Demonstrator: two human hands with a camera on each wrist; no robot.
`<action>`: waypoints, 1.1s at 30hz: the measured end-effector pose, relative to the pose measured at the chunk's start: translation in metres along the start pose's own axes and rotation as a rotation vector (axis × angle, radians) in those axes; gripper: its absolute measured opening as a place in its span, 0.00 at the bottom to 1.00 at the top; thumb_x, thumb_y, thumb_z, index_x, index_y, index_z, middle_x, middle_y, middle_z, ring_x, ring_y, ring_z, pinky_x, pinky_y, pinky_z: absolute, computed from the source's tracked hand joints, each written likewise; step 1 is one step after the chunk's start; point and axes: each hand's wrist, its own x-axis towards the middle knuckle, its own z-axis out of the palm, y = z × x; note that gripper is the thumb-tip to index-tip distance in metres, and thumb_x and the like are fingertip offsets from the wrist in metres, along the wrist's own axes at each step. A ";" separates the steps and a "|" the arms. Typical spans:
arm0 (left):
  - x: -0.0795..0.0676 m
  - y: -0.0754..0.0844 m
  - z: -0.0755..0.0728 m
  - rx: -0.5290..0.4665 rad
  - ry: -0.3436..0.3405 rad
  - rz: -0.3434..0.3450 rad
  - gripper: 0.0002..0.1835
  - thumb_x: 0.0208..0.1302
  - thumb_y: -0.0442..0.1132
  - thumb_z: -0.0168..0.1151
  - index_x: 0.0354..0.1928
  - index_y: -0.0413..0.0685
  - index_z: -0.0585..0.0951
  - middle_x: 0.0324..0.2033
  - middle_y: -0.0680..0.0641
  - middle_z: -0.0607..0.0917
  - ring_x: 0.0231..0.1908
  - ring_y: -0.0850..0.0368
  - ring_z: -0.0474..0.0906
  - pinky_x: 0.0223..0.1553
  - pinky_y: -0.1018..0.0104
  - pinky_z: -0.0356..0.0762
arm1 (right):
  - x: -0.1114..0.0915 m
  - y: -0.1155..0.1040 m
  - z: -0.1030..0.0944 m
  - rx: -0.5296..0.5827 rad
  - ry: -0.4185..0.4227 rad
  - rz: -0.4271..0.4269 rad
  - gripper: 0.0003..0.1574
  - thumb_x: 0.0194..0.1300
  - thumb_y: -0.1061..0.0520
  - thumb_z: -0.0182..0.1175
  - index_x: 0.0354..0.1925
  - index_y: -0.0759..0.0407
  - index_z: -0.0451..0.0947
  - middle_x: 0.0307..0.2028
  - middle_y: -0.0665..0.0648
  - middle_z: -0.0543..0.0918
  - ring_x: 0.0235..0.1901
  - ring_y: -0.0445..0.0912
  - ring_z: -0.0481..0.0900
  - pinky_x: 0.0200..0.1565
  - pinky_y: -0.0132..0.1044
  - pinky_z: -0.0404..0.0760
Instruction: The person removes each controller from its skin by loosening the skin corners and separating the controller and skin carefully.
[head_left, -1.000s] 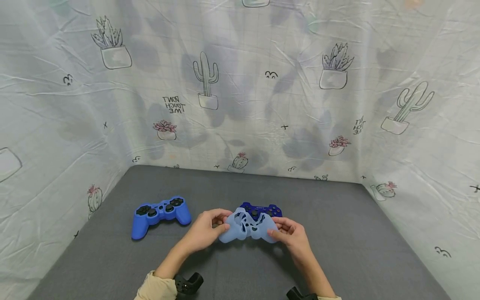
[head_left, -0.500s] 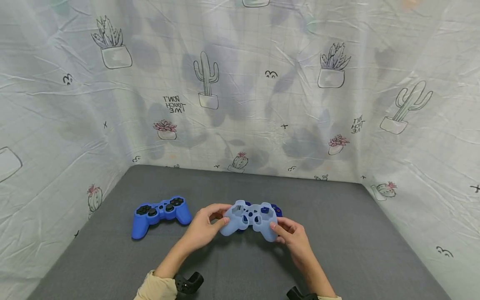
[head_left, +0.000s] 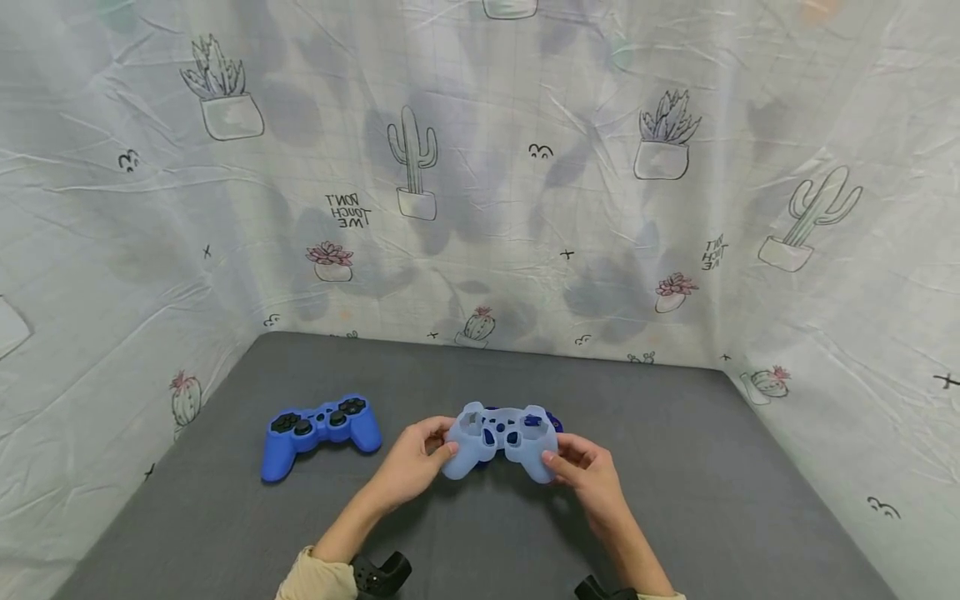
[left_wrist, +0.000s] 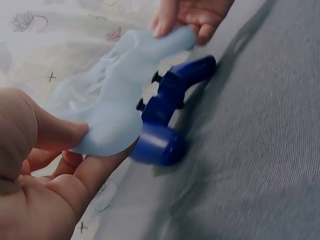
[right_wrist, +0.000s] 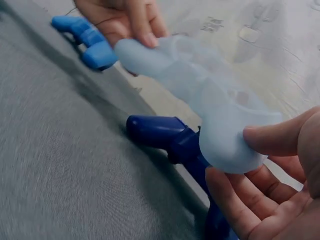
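Note:
A pale translucent blue controller skin (head_left: 501,429), soft and hollow with button cutouts, is held up between both hands. My left hand (head_left: 412,462) pinches its left grip between thumb and fingers. On the opposite grip, my right hand (head_left: 585,475) does the same. Below and behind the skin lies a dark blue game controller (left_wrist: 167,105), largely covered by it in the head view. Both wrist views show a gap between skin and controller, and the controller's thumbsticks point up toward the skin in the left wrist view.
A brighter blue controller (head_left: 322,429) with black buttons lies to the left on the grey cloth-covered table (head_left: 675,500). White curtains (head_left: 480,167) printed with cacti enclose the table at the back and both sides.
The skin, folded and tilted a second ago, has been turned and spread so its front faces up. It now covers more of the dark controller. The brighter controller stays put.

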 end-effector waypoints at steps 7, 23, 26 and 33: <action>0.006 0.003 0.011 -0.146 -0.048 -0.116 0.13 0.72 0.30 0.55 0.55 0.31 0.74 0.45 0.40 0.80 0.45 0.50 0.79 0.39 0.56 0.80 | 0.006 -0.006 -0.012 -0.050 -0.020 0.034 0.16 0.59 0.65 0.70 0.46 0.71 0.81 0.36 0.64 0.82 0.34 0.49 0.80 0.36 0.42 0.82; 0.064 0.024 0.071 -0.256 0.169 -0.213 0.12 0.65 0.36 0.66 0.47 0.35 0.84 0.37 0.44 0.87 0.37 0.55 0.83 0.36 0.62 0.82 | 0.046 -0.039 -0.097 -0.091 -0.180 0.120 0.23 0.63 0.62 0.67 0.54 0.73 0.77 0.41 0.59 0.82 0.39 0.48 0.81 0.41 0.46 0.82; 0.072 0.028 0.091 -0.278 0.195 -0.255 0.11 0.62 0.34 0.69 0.45 0.37 0.86 0.36 0.46 0.87 0.37 0.54 0.84 0.35 0.61 0.82 | 0.049 -0.037 -0.122 -0.048 -0.214 0.161 0.19 0.65 0.63 0.66 0.52 0.70 0.79 0.41 0.58 0.82 0.38 0.47 0.81 0.42 0.45 0.82; 0.084 0.034 0.125 -0.343 0.220 -0.323 0.10 0.62 0.30 0.67 0.45 0.34 0.85 0.36 0.45 0.86 0.39 0.50 0.84 0.36 0.59 0.83 | 0.053 -0.020 -0.166 0.128 -0.357 0.282 0.14 0.72 0.68 0.54 0.48 0.58 0.82 0.42 0.55 0.83 0.39 0.45 0.82 0.45 0.43 0.81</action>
